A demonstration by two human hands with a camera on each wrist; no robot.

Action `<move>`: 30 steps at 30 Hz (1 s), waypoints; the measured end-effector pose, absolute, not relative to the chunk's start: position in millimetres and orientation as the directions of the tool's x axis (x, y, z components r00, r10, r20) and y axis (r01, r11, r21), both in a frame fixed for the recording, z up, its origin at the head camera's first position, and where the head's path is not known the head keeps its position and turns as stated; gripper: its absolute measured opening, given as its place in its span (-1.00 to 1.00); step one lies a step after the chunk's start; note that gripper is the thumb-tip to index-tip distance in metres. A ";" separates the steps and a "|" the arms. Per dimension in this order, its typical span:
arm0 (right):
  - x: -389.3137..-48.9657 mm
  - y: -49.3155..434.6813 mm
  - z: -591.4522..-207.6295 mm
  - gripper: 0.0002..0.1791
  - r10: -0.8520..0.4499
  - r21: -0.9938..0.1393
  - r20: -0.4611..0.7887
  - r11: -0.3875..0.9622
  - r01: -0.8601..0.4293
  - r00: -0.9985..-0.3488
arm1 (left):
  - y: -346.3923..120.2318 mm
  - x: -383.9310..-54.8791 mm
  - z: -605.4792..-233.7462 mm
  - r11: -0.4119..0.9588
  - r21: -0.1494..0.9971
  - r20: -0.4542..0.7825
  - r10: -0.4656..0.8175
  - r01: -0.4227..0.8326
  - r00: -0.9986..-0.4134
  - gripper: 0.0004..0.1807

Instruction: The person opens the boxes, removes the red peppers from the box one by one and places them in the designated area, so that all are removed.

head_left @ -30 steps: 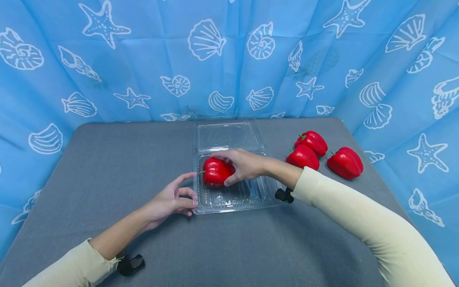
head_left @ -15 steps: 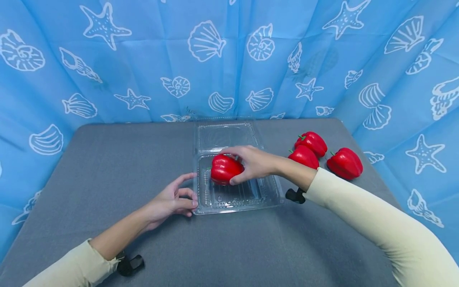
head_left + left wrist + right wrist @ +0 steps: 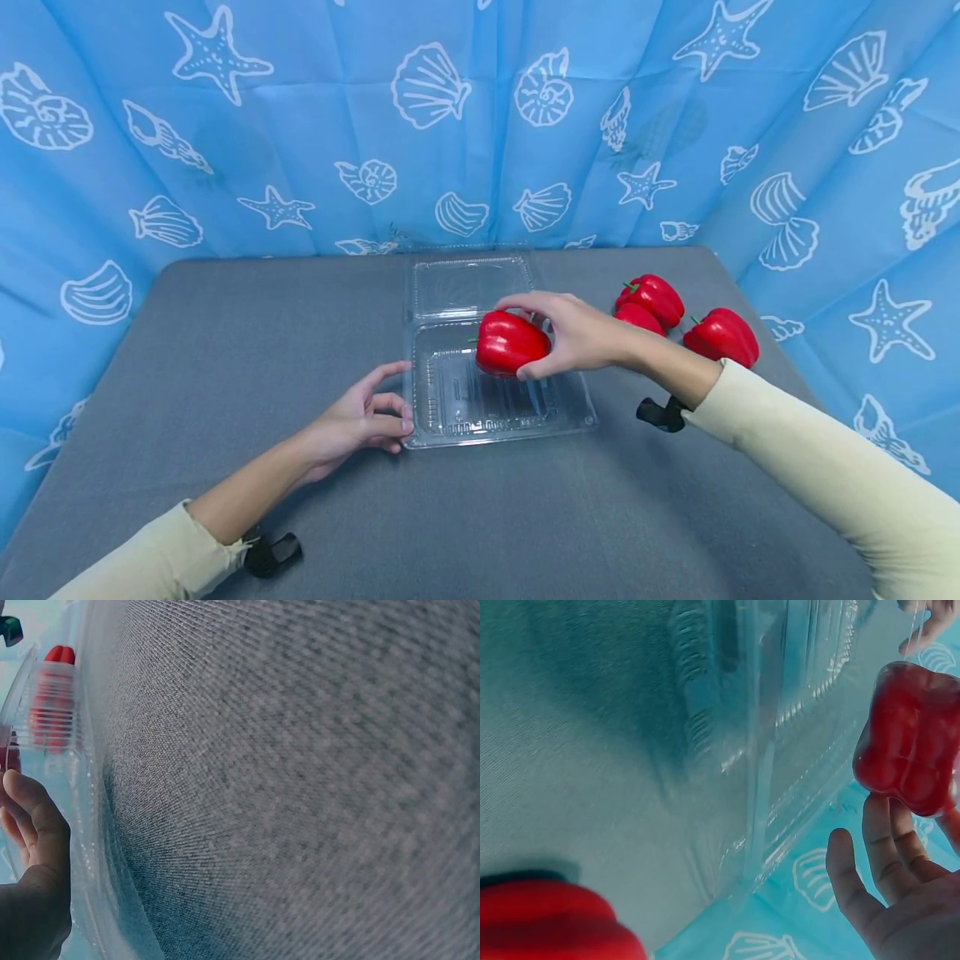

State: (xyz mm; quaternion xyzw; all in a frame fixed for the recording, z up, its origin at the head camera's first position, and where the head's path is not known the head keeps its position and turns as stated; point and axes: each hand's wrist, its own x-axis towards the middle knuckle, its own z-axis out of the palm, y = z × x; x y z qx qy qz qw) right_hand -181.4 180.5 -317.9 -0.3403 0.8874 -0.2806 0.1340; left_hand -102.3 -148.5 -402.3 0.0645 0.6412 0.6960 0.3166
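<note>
My right hand grips a red bell pepper by its right end, with the green stem pointing left. The pepper is above the right part of a clear plastic clamshell container, whose lid lies folded back. In the right wrist view the fingers press the pepper from below. My left hand touches the container's left edge with its fingers spread and loosely bent. The left wrist view shows part of that hand beside the clear plastic.
Two red bell peppers, one rear and one partly hidden behind the right forearm, lie close together. Another pepper lies to their right. A grey cloth covers the table, and a blue shell-print curtain hangs behind.
My right hand has moved the bell pepper rightward and slightly up, from the container's left side to its right part. The left hand has stayed at the container's edge.
</note>
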 end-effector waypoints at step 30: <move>-140.8 264.0 -305.0 0.08 -0.581 -0.478 0.022 0.709 -0.519 -0.814 | -147.8 -101.6 -403.4 0.032 0.942 -0.301 0.527 -0.335 -0.795 -0.02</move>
